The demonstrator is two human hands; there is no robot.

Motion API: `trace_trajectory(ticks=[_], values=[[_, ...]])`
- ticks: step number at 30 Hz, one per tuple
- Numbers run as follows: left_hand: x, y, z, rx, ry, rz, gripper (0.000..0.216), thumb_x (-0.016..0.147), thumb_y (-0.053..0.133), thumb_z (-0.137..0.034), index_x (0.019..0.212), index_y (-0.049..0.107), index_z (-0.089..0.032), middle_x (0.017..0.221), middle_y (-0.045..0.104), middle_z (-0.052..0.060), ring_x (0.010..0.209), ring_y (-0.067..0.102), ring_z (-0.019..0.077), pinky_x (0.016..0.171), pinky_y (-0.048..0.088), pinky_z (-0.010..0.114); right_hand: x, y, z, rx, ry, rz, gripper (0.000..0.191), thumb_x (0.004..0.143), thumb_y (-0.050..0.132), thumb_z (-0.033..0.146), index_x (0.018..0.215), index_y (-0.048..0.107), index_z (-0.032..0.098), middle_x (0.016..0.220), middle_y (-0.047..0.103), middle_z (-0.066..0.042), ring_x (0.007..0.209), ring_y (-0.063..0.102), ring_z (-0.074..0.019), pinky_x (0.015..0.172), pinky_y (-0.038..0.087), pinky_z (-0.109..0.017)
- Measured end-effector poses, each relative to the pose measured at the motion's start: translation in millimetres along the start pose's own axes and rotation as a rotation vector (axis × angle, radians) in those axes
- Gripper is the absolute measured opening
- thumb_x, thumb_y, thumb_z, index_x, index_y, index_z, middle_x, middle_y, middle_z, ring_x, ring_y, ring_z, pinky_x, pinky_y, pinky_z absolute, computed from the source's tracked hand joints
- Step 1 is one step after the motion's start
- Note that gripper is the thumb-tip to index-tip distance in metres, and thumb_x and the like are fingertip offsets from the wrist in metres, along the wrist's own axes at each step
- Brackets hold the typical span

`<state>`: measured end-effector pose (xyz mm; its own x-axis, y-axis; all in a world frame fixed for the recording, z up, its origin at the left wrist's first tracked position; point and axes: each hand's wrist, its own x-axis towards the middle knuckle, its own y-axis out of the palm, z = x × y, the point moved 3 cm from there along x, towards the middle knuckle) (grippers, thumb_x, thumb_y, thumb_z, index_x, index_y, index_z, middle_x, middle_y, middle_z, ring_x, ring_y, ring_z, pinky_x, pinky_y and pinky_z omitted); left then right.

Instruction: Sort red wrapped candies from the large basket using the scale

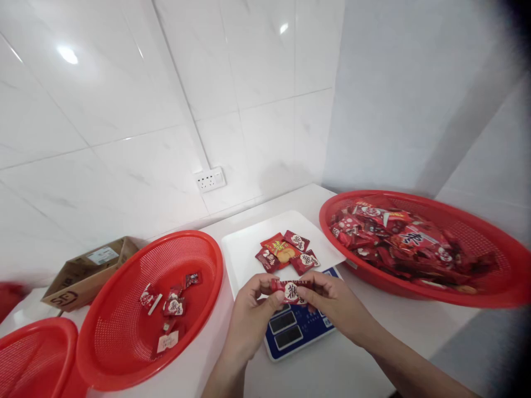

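Observation:
My left hand [254, 312] and my right hand [338, 305] pinch opposite ends of a small red candy packet [291, 292] with a white label. They hold it over the front of a digital scale [296, 326] with a blue panel. On the scale's white pan [244, 254] lie several dark red packets like it, among them one packet [306, 262] at the right. An orange-red packet [282, 250] with a biscuit picture lies in their middle. Fingers cover both ends of the held packet.
A large red basket [489, 232] heaped with red packets stands right of the scale. To the left, another red basket [112, 315] holds several packets and scraps. A further red basket [66, 337] and a cardboard box [83, 287] are farther left. A wall socket [210, 179] is behind.

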<state>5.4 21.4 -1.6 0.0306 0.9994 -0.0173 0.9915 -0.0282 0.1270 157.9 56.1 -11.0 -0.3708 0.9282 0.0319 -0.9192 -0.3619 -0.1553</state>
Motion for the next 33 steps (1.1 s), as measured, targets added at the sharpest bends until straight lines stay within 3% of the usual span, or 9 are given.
trace_trajectory(ticks=[6, 9, 14, 22, 33], values=[[10, -18, 2, 0.191, 0.079, -0.171, 0.024, 0.075, 0.060, -0.027, 0.097, 0.056, -0.019, 0.077, 0.061, 0.000, 0.071, 0.058, 0.0141, 0.065, 0.047, 0.026, -2, -1, -12, 0.081, 0.018, -0.046, 0.038, 0.074, 0.056, 0.050, 0.097, 0.060, 0.020, 0.075, 0.061, -0.001, 0.069, 0.059, -0.0166, 0.059, 0.049, -0.028], [12, -30, 1, 0.497, 0.197, -0.315, 0.026, 0.079, 0.055, -0.026, 0.104, 0.055, -0.021, 0.092, 0.064, 0.004, 0.089, 0.059, 0.0196, 0.081, 0.046, 0.036, -6, -8, -15, 0.053, 0.039, -0.106, 0.043, 0.073, 0.055, 0.053, 0.101, 0.059, 0.020, 0.080, 0.062, -0.004, 0.071, 0.061, -0.0180, 0.060, 0.051, -0.030], [6, -39, -13, 0.955, 0.413, -0.406, 0.028, 0.082, 0.053, -0.027, 0.109, 0.056, -0.019, 0.117, 0.059, 0.011, 0.116, 0.047, 0.0258, 0.099, 0.035, 0.046, -16, -32, -18, -0.015, 0.036, -0.199, 0.045, 0.071, 0.057, 0.055, 0.100, 0.061, 0.020, 0.081, 0.065, -0.005, 0.070, 0.063, -0.0183, 0.061, 0.053, -0.031], [-3, -46, -27, 0.949, 0.376, -0.454, 0.028, 0.084, 0.052, -0.032, 0.110, 0.056, -0.023, 0.119, 0.059, 0.007, 0.118, 0.047, 0.0235, 0.098, 0.038, 0.043, -31, -66, -28, -0.050, 0.086, -0.345, 0.056, 0.061, 0.064, 0.064, 0.095, 0.064, 0.019, 0.081, 0.068, -0.007, 0.069, 0.064, -0.0198, 0.063, 0.055, -0.032], [-3, -44, -24, 0.932, 0.355, -0.421, 0.026, 0.084, 0.052, -0.034, 0.108, 0.057, -0.025, 0.116, 0.061, 0.005, 0.116, 0.049, 0.0236, 0.096, 0.040, 0.042, -31, -64, -32, -0.063, 0.059, -0.326, 0.052, 0.063, 0.064, 0.063, 0.093, 0.066, 0.020, 0.078, 0.069, -0.007, 0.069, 0.065, -0.0199, 0.062, 0.056, -0.031]])
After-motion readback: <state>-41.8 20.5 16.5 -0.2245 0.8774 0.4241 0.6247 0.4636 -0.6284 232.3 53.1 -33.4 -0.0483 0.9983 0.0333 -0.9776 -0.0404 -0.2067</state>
